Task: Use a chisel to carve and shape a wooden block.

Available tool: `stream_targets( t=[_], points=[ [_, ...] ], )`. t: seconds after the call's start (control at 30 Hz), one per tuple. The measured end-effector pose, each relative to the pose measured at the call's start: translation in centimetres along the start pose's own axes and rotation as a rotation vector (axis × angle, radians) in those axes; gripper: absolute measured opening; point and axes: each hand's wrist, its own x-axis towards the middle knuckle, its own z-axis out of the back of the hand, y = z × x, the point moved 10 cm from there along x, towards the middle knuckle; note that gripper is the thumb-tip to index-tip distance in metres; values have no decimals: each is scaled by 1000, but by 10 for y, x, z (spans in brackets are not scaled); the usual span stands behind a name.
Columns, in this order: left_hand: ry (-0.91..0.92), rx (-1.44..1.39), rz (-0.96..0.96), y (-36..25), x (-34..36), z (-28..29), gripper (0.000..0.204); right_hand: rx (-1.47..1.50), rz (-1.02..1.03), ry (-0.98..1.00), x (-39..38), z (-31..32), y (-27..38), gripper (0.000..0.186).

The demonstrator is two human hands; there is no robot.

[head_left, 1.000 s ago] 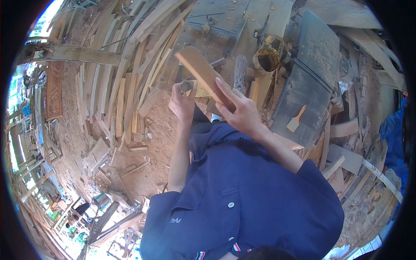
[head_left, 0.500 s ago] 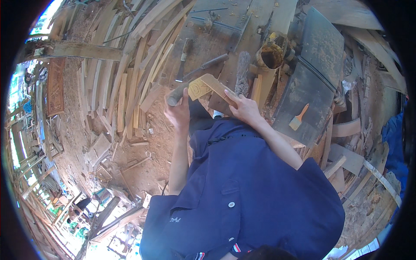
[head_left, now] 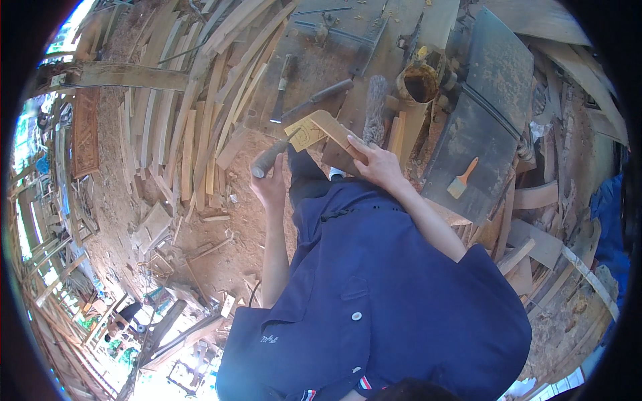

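Observation:
My left hand [head_left: 268, 189] grips a grey cylindrical tool [head_left: 266, 162] whose thin shaft points at a yellow piece with a dark line pattern [head_left: 305, 137]. My right hand [head_left: 378, 166] holds a flat length of light wood [head_left: 329, 126], its far end over the yellow piece's edge; whether they touch I cannot tell. Beyond these lie a chisel [head_left: 284, 85] and a dark bar-like tool [head_left: 322, 97] on the board workbench [head_left: 314, 50]. A grey fibrous bundle [head_left: 374, 110] lies right of the wood.
A crusted pot [head_left: 418, 83] stands at upper right beside a dark panel [head_left: 498, 67] with a paintbrush [head_left: 461, 178]. Long strips of timber [head_left: 180, 120] fill the left. A blue tarp [head_left: 608, 227] is at far right; a small distant person [head_left: 127, 317] appears at lower left.
My right hand has brought the wooden length down from its raised position toward the yellow piece. My left hand has shifted lower and left, tilting the grey tool so its shaft shows.

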Motion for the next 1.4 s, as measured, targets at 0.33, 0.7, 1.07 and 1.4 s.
stream_targets(
  t=[0.33,0.7,1.07,1.4],
  points=[
    [-42,-230,64,51,-8,8,48,-1,-10,20,1,0,2,75],
    [-13,-336,188,72,-20,7,46,12,-17,-3,0,0,0,73],
    [-20,-448,217,69,-25,7,46,16,-39,34,1,1,2,72],
    [31,-454,200,77,-20,6,43,20,-37,43,1,1,2,75]
  ],
)
